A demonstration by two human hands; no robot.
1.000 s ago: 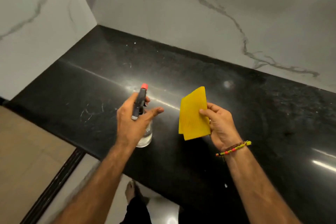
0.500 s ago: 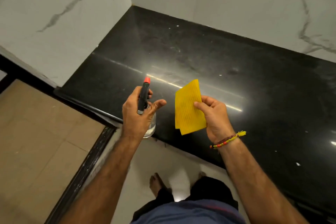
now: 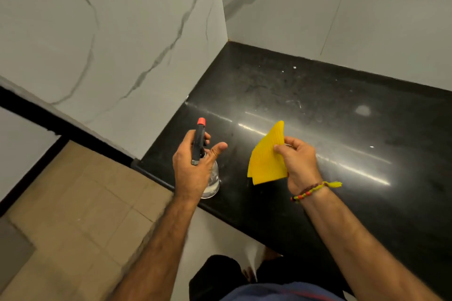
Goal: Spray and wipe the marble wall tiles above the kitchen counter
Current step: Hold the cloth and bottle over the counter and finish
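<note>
Over counter (image 3: 318, 105) | left grip (image 3: 193, 166) wraps spray bottle (image 3: 199, 144), thumb out | right grip (image 3: 298, 164) pinches yellow cloth (image 3: 266, 156)

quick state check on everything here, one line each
spray bottle: held off the counter, nozzle forward
yellow cloth: folded, pinched, in the air
left hand: grips the bottle, thumb out
right hand: pinches the cloth
counter: smudged, glossy
marble wall tiles: no visible spray

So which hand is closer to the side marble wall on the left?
Left. The left hand, gripping the spray bottle, is beside the side wall; the right hand holds the yellow cloth farther right.
</note>
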